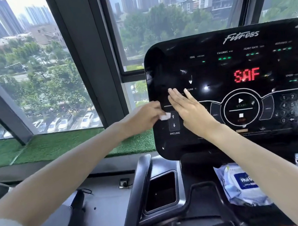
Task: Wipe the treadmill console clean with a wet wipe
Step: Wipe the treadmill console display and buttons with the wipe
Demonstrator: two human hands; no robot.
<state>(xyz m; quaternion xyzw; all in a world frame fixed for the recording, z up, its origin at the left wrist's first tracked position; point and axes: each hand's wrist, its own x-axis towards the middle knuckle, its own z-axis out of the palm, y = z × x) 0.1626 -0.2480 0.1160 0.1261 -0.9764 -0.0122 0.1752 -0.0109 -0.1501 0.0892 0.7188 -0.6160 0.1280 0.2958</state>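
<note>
Head view, step: I judge that the wiping of the treadmill console [214, 71] is under way at its left part. The glossy black panel shows pale specks and smears toward the right edge, so most of it seems not yet done.

Head view, left grip: The left grip [143, 118] is clenched on a small, bunched white wet wipe [164, 116], pinched between thumb and curled fingers.

Head view, place of the wipe: It is near the left edge of the console, about half way up, at the upper arrow of the incline buttons [173, 122]. I cannot tell whether it really touches the panel.

Head view, right grip: The right grip [191, 111] is released and holds nothing. Its fingers are straight and close together, laid toward the panel between the incline buttons and the round start/stop ring [240, 110]. I cannot tell whether it presses.

Head view, wipe against grips: The wipe sticks out of the left fingertips toward the right, just beside the right grip but apart from it.

Head view, other things: Red letters [246, 75] "SAF" glow in the middle of the console. A packet of wipes [243, 184] lies below the lower edge, partly behind the right forearm.

Head view, next move: Probably the wipe must travel flat across the panel toward the right edge. The right grip stands in this path and should lift away. Light pressure is wise over the keys.
</note>
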